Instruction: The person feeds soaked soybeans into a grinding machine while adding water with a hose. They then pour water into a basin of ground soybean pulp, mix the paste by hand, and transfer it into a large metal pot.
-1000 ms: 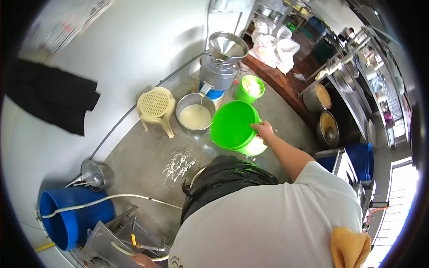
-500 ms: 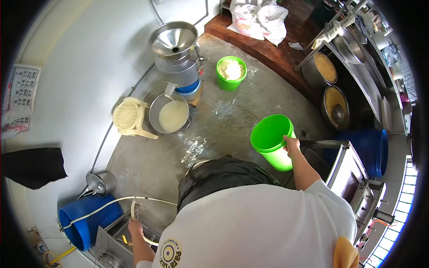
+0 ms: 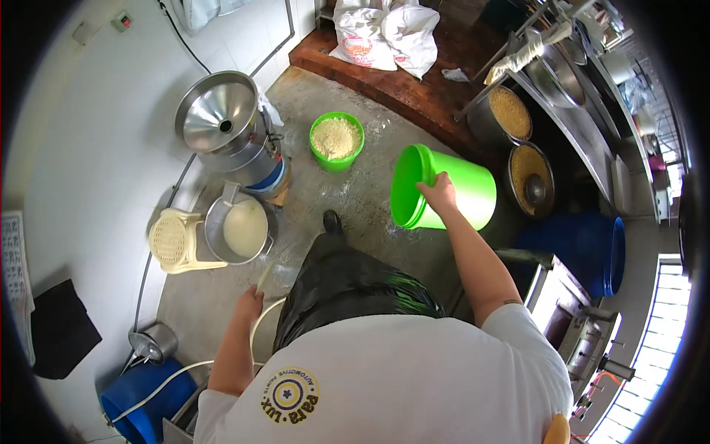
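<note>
My right hand (image 3: pixel 439 194) is closed over the rim of a bright green bucket (image 3: pixel 462 189). The bucket hangs tilted, its mouth facing left. My left hand (image 3: pixel 250 302) is wrapped round a cream hose (image 3: pixel 259 329), whose end points forward over the floor, near a large steel pot (image 3: pixel 268 251) of pale liquid. Above that pot's rim is the spout of a steel grinding machine with a wide funnel (image 3: pixel 194 122). Beyond my foot, a second green bucket (image 3: pixel 336 162) stands on the floor, filled with pale crumbly stuff.
A cream plastic stool (image 3: pixel 171 240) stands by the wall. Blue barrels (image 3: pixel 137 399) (image 3: pixel 569 251) lie low on both sides. At right are pots of yellowish grains (image 3: pixel 510 111) under a metal shelf (image 3: pixel 577 137). White sacks (image 3: pixel 410 33) sit on a reddish-brown raised floor (image 3: pixel 318 63).
My right hand has moved the bucket forward and tipped it further onto its side. My left hand has carried the hose forward, towards the pot. My view has shifted.
</note>
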The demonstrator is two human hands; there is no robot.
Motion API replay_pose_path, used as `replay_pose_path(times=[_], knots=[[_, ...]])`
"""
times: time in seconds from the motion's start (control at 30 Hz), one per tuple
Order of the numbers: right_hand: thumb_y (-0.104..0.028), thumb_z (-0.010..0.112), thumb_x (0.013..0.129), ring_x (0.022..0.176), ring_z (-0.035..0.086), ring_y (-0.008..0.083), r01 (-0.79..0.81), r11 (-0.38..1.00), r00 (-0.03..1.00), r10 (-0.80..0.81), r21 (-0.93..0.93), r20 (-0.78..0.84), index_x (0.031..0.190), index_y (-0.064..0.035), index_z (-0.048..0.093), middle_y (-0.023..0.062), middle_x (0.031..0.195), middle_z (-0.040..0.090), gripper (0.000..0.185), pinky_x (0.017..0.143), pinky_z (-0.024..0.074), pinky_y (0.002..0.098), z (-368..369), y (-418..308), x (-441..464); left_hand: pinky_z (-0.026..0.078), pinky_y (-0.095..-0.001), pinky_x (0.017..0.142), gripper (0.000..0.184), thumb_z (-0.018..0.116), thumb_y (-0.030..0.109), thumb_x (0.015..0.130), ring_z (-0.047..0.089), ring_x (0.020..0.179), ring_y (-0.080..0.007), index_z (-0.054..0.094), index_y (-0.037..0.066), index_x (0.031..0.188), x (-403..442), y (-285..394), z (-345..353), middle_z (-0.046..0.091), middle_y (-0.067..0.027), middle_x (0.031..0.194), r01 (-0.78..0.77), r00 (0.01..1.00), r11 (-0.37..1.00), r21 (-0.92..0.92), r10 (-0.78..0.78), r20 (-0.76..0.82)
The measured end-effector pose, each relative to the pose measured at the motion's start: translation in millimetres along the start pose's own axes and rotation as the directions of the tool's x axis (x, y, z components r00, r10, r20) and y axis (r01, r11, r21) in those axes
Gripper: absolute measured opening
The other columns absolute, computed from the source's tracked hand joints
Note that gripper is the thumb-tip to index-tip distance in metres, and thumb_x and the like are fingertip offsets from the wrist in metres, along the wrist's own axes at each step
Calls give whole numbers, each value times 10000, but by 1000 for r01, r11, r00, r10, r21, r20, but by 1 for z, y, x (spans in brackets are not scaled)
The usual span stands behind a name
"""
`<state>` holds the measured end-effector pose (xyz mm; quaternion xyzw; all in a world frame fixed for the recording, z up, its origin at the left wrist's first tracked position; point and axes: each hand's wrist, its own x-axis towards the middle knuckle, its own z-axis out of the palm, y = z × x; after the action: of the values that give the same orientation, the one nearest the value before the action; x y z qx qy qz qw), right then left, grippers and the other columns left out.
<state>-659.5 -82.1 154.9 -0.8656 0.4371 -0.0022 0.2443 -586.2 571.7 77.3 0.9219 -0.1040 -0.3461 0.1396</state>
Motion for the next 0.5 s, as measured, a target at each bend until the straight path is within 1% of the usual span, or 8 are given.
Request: replay_pose_path(times=[0.03, 0.1, 0.17, 0.23, 0.3, 0.4, 0.43, 0.5], knots=[[-447, 842, 770, 1042, 677, 426, 23, 999, 1000, -22, -41, 18, 1156, 55, 536, 267, 1069, 683, 703, 911, 544, 487, 1, -23, 19, 524, -552, 957, 430, 548, 304, 1031, 648, 1122, -487, 581, 63, 1386, 26, 12, -3, 680, -293, 1210, 1, 1000, 1000, -12, -1, 5], [-430, 838, 778, 1064, 676, 434, 50, 994, 998, -45, -99, 47, 1166, 57, 529, 278, 1077, 683, 695, 923, 544, 494, 12, -62, 61, 514, -552, 973, 444, 546, 322, 1030, 640, 1139, -486, 581, 49, 1378, 76, 37, -9, 680, -303, 1198, 9, 995, 999, -35, -6, 96], [-391, 816, 805, 1103, 667, 447, 105, 983, 988, -87, -148, 128, 1209, 65, 502, 306, 1114, 674, 686, 950, 542, 504, 22, -95, 105, 509, -551, 983, 447, 541, 323, 1031, 635, 1150, -483, 577, 41, 1376, 122, 48, -2, 679, -304, 1199, 36, 996, 996, -80, -29, 86], [-376, 808, 817, 1101, 667, 450, 136, 970, 981, -102, -201, 168, 1218, 64, 493, 308, 1126, 670, 673, 956, 540, 505, 33, -117, 144, 504, -550, 992, 450, 536, 323, 1032, 631, 1161, -481, 574, 34, 1375, 141, 74, -11, 678, -306, 1201, 73, 995, 989, -128, -63, 81], [-354, 798, 838, 1102, 664, 456, 172, 952, 967, -115, -252, 227, 1227, 56, 478, 312, 1162, 657, 650, 970, 538, 509, 39, -147, 183, 503, -552, 992, 449, 534, 300, 1033, 628, 1164, -485, 560, 18, 1382, 162, 95, -32, 677, -304, 1205, 171, 964, 983, -61, -154, 218], [-355, 802, 841, 1118, 660, 451, 213, 938, 952, -136, -275, 273, 1223, 49, 477, 311, 1164, 654, 644, 976, 537, 510, 54, -181, 232, 507, -562, 974, 433, 537, 276, 1032, 633, 1141, -499, 555, 33, 1390, 186, 105, -37, 684, -303, 1185, 182, 975, 975, -128, -163, 148], [-355, 802, 841, 1118, 660, 451, 221, 934, 948, -137, -281, 288, 1223, 49, 477, 311, 1164, 654, 644, 976, 537, 510, 61, -189, 247, 507, -562, 974, 433, 537, 276, 1032, 633, 1141, -499, 555, 33, 1390, 194, 105, -37, 684, -303, 1185, 196, 972, 971, -134, -174, 157], [-347, 806, 839, 1132, 656, 450, 278, 922, 932, -191, -270, 308, 1232, 45, 476, 314, 1167, 655, 646, 980, 535, 509, 70, -206, 273, 506, -560, 980, 432, 534, 288, 1034, 632, 1145, -501, 557, 49, 1392, 206, 110, -43, 681, -303, 1196, 197, 979, 955, -221, -181, 91]])
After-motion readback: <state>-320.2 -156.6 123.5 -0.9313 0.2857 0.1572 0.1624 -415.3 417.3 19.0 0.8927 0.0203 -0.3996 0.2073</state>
